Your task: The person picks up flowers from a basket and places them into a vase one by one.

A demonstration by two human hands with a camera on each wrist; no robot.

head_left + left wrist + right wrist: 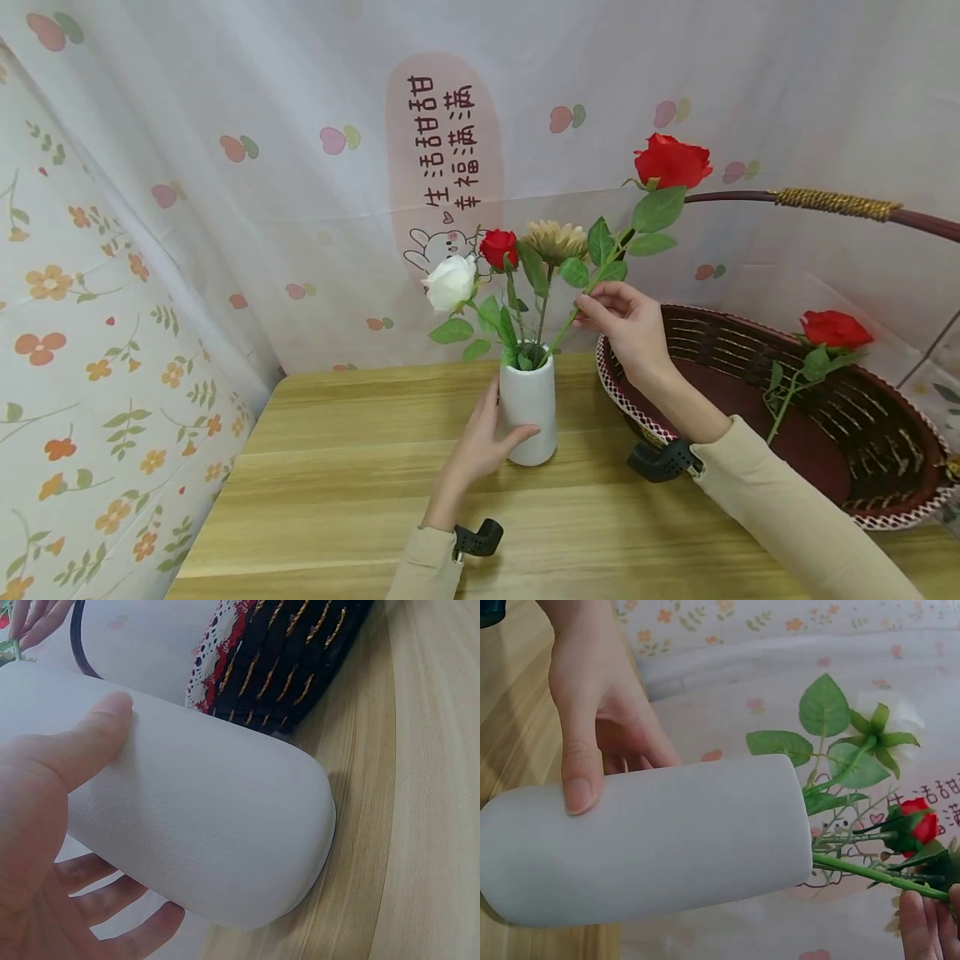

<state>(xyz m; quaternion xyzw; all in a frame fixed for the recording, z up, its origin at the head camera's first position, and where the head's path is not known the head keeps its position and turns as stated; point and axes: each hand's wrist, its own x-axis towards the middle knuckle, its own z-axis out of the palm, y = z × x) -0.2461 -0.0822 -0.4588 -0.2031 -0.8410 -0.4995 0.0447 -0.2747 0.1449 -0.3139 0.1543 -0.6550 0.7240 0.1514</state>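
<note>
A white vase (528, 412) stands upright on the wooden table, and my left hand (480, 442) grips its left side, thumb across the front. In the left wrist view the fingers (112, 900) wrap behind it. My right hand (626, 325) pinches the green stem of a large red rose (672, 162); the stem slants up to the right, its lower end inside the vase mouth. Also in the vase are a white rose (452, 283), a smaller red rose (499, 248) and a beige flower (555, 242). The stem ends are hidden inside the vase.
A dark woven basket (885, 417) with lace trim and a tall handle (836, 204) stands to the right, beneath my right forearm. Another red rose (835, 330) lies in it. Behind the table (360, 467) hangs a printed curtain (300, 208).
</note>
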